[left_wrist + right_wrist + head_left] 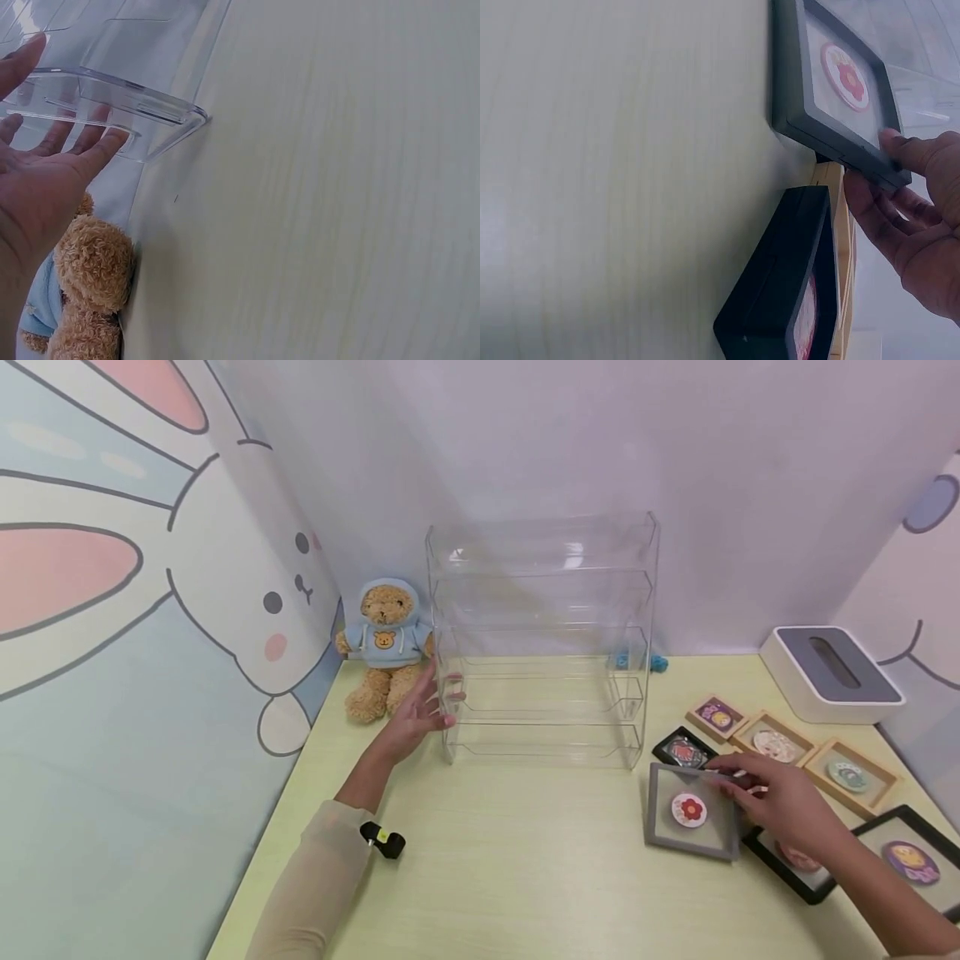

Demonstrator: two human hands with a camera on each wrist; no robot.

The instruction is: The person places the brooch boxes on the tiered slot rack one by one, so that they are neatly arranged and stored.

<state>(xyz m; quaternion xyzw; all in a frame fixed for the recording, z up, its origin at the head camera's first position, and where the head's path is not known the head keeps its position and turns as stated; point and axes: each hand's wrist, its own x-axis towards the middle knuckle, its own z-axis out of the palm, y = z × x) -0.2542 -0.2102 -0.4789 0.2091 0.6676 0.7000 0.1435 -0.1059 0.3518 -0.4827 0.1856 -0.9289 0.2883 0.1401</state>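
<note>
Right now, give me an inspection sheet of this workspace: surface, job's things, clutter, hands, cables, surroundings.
Surface: pale wood-grain table.
Job's things: gray frame with flower badge; clear tiered rack; wooden frames and black frames at right.
Clutter: teddy bear left of rack; white box back right; blue item near rack, unclear.
Hands: left hand at rack's left side; right hand pinching gray frame.
Cables: nothing seen.
Surroundings: rabbit-print backdrop at left.

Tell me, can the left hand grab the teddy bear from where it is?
Probably yes: the left hand is right beside the teddy bear, with nothing visible between them. It would just have to turn away from the clear rack first.
</note>
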